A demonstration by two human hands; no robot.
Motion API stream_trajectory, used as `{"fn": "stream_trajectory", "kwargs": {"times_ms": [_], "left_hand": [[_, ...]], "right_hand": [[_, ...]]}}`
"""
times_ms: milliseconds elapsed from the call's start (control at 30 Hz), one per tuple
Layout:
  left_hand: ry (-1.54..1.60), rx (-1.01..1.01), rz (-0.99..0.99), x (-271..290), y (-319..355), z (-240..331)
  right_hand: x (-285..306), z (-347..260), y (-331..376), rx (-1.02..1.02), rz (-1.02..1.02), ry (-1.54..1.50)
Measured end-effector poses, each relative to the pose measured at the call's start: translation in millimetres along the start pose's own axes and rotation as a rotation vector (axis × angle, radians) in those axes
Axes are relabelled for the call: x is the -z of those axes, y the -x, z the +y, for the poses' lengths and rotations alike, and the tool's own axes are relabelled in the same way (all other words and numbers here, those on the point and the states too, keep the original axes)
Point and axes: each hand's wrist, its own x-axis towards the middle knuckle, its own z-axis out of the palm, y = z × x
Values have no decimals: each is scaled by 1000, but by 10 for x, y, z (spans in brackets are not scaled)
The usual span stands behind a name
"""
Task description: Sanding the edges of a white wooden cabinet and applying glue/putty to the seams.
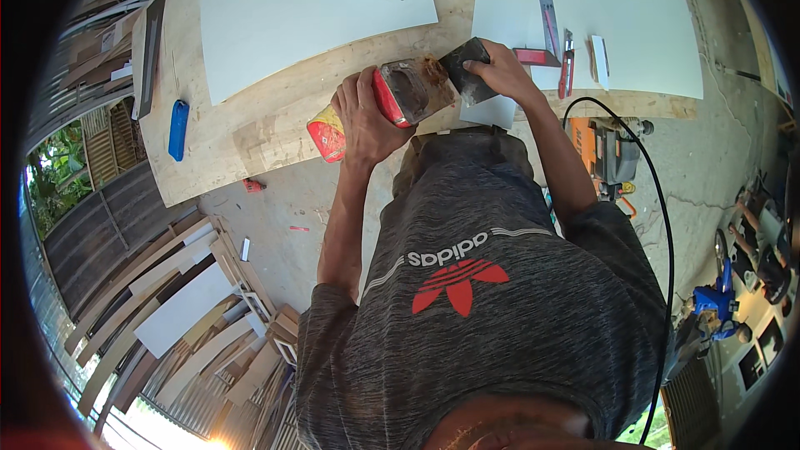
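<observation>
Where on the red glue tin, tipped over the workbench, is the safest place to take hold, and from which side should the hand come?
Grip the red tin around its round body, coming from the closed bottom end, as the left hand does. Its open mouth is smeared with brown glue and the right hand works a dark spreader there.

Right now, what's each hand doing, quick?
Left hand: closed around the red and yellow can, tilted on its side.
Right hand: closed on the dark scraper at the can's open mouth.

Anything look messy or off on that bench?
The red can in the left hand is tipped on its side, its open rim caked with brown glue. The right hand holds a dark scraper at the opening. No spill visible on the plywood bench.
</observation>
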Motion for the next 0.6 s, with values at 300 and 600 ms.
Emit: {"fn": "stream_trajectory", "kwargs": {"times_ms": [300, 600], "left_hand": [[-34, 2, -26, -81, -93, 58], [-35, 13, -12, -129, -115, 54]], "right_hand": [[11, 40, 71, -33, 53, -53], [42, 55, 42, -58, 19, -89]]}}
